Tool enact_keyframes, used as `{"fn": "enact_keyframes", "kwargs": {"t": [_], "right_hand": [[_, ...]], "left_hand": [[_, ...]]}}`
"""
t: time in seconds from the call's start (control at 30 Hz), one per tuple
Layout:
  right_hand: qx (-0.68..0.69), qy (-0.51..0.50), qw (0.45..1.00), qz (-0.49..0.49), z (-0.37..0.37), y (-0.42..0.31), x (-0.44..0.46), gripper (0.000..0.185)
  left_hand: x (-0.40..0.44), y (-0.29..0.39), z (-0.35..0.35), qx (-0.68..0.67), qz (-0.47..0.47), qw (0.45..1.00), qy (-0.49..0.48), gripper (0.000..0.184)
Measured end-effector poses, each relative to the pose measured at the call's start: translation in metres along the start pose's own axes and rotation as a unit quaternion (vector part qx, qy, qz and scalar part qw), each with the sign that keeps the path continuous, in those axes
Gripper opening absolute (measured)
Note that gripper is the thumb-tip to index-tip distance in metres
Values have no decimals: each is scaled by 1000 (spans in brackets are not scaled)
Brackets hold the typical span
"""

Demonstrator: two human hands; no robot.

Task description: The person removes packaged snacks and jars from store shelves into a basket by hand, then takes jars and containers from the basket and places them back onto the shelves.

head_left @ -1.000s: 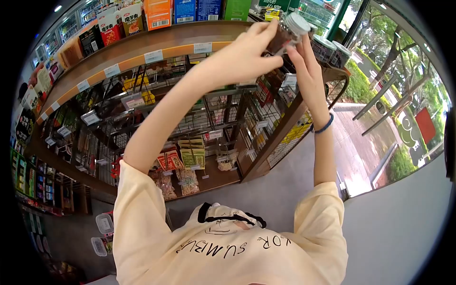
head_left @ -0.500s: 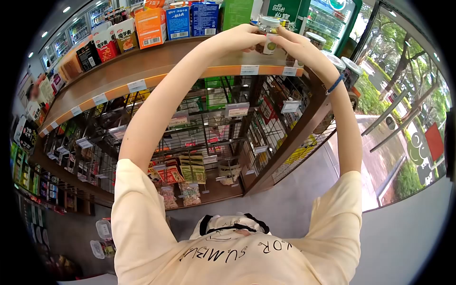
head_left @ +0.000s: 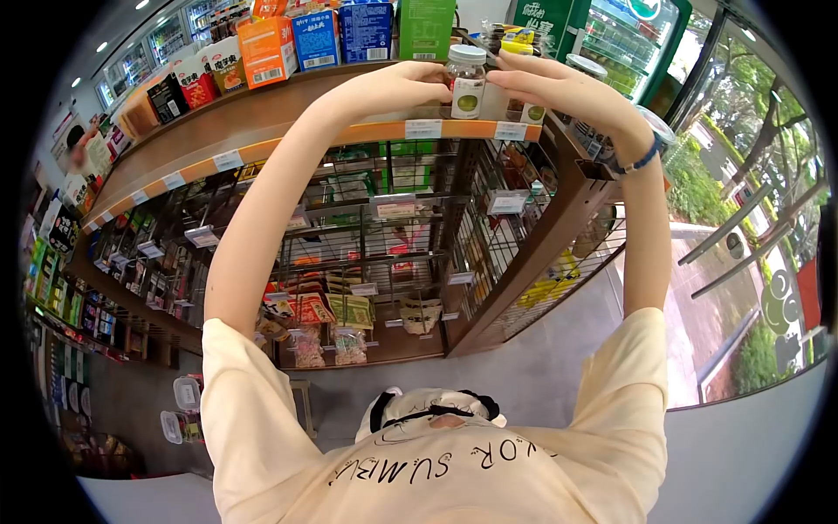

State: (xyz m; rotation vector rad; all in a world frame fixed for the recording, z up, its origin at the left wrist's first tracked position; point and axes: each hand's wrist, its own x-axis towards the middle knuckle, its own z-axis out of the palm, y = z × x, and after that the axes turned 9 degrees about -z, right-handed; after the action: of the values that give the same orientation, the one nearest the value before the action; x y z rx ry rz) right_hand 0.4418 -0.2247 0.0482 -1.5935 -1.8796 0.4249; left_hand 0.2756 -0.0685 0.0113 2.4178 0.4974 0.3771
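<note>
A glass jar (head_left: 467, 83) with a white lid and a green-marked label stands upright near the front edge of the wooden top shelf (head_left: 349, 103). At its left side is my left hand (head_left: 403, 89), thumb and fingers closed against the glass. My right hand (head_left: 554, 86), with a blue band at the wrist, is on the jar's right side, fingers apart and tips close to the jar. Whether those tips touch it is hard to tell. Beneath the right hand a second labelled jar (head_left: 532, 113) is partly hidden.
Boxes line the shelf's back, including an orange box (head_left: 267, 52) and a green box (head_left: 425, 31). More lidded jars (head_left: 586, 66) stand at the right end. Wire racks (head_left: 393, 205) with snack packets hang below. Another person (head_left: 78, 148) is at the far left.
The jar, tilted and held up at the right earlier, has moved left and down and now stands upright. Both hands moved left with it, and the right fingers have spread.
</note>
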Motion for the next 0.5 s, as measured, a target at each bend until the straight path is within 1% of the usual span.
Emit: {"fn": "enact_keyframes", "kwargs": {"t": [0.03,0.07,0.1,0.13,0.17,0.2,0.23,0.3,0.33,0.4,0.43,0.5], "right_hand": [[-67,27,997,-34,-2,0,-3,55],[-133,54,987,-68,-4,1,-4,56],[-140,54,978,-148,-5,3,-2,54],[-138,54,978,-149,-6,4,0,54],[-167,47,973,-154,-6,2,4,51],[-196,39,967,-157,-6,1,8,48],[-194,38,968,-157,-5,5,13,48],[-193,76,963,-173,-3,18,24,48],[-191,75,963,-173,-4,23,26,48],[-200,42,969,-137,-7,31,27,40],[-199,42,969,-138,-8,35,27,40],[-203,61,962,-171,-9,39,26,40]], "left_hand": [[0,0,0,29,-18,999,19,47],[0,-1,-1,30,-21,999,20,47],[-2,1,-2,32,-18,999,17,46],[-3,3,-1,34,-16,999,13,45],[-4,5,0,35,-18,999,14,45],[-7,11,1,20,-14,1000,8,45],[-8,15,3,5,-11,1000,2,45],[2,14,8,16,-9,1000,1,45],[6,12,10,26,-5,1000,2,45],[11,11,14,31,-4,999,5,44],[12,11,16,36,-2,999,7,43],[14,12,19,33,3,999,10,43]]}}
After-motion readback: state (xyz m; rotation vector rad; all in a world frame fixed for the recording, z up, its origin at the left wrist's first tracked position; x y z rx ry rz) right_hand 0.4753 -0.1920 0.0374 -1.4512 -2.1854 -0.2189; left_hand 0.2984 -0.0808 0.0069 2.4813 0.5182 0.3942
